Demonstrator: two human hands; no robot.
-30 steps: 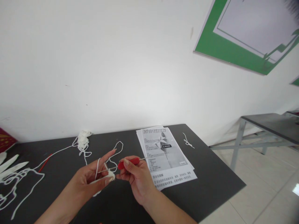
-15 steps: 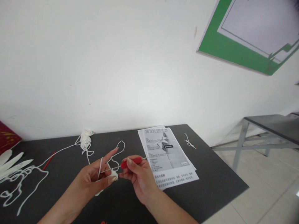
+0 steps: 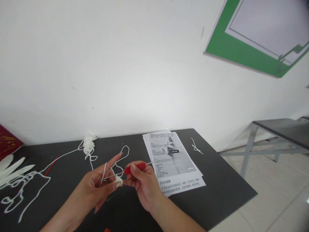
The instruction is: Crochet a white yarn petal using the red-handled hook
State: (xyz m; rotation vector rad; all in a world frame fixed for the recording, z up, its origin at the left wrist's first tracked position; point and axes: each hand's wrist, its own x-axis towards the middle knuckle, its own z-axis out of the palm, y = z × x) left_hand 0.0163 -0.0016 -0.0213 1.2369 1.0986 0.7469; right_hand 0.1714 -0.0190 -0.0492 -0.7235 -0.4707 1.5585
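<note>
My left hand [image 3: 98, 185] pinches a small white piece of crochet [image 3: 118, 181] between thumb and fingers. White yarn [image 3: 104, 172] loops over its raised index finger. In my right hand [image 3: 145, 183] is a crochet hook with a red handle [image 3: 135, 168], gripped between thumb and fingers. The hook's thin metal shaft points left, reaching the yarn by my left fingers; its tip is too small to make out. Beyond my left fingertips a loose loop of white yarn lies on the black table [image 3: 224, 196].
Printed sheets [image 3: 178, 164] lie right of my hands, with a short knotted yarn piece [image 3: 197, 148] beyond. At the left are a yarn bundle [image 3: 89, 144], a red stick [image 3: 51, 166], tangled strands and white petal-shaped pieces [image 3: 14, 172]. A wall borders the table's back; a grey bench [image 3: 277, 129] stands right.
The hook has shifted slightly left, toward my left hand. My left hand's lower fingers have come down into view below the crochet piece. Both hands keep their holds.
</note>
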